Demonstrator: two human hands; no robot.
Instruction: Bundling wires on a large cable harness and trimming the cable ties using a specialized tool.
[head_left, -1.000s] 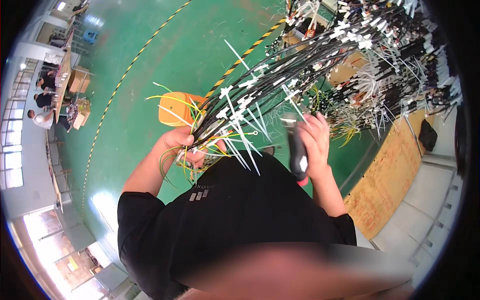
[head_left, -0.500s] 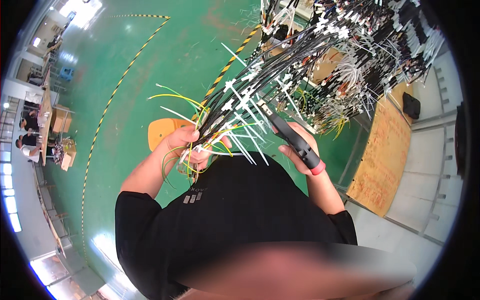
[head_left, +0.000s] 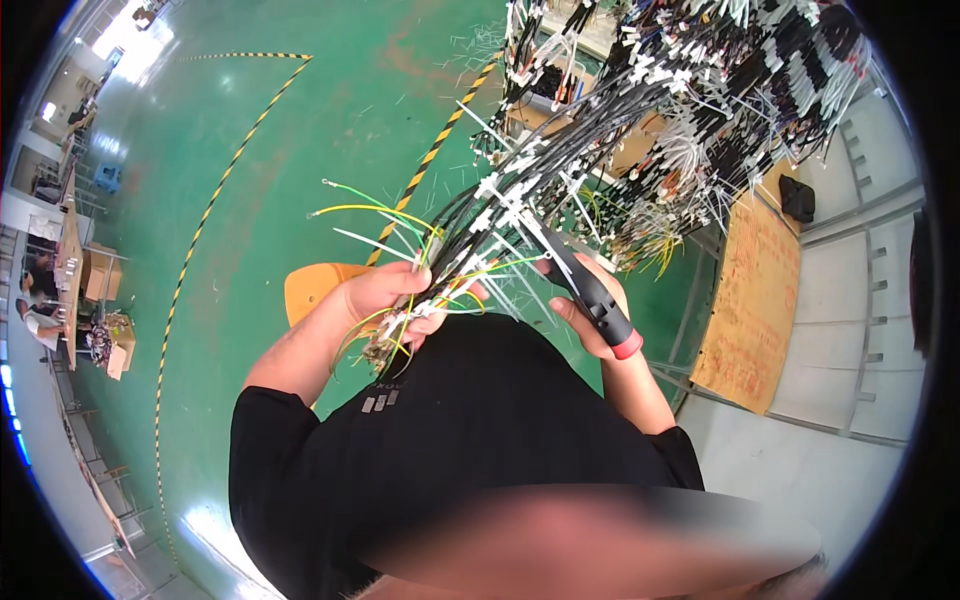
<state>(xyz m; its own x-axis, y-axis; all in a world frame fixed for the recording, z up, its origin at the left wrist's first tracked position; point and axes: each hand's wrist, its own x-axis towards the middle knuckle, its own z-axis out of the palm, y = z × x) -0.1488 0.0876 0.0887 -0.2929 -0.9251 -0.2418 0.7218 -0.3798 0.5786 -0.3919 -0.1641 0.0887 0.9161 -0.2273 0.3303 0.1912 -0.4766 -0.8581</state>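
- Your cable bundle (head_left: 480, 215) hangs over the green floor (head_left: 280, 180), running from your left hand (head_left: 395, 295) toward the cable heap (head_left: 720, 100) at upper right.
- Your left fingers are wrapped around its near end; your right hand (head_left: 580, 328) grips a black tool (head_left: 595, 300) with a red end.
- Expect a springy, bendable bundle, with some drag from its length; white ties (head_left: 482, 125) are likely slick, thin yellow wires (head_left: 365, 207) easily bent. Grasp the thick black run.
- The tool's tip seems to touch the ties, though the clutter blurs it; your left palm is hidden.
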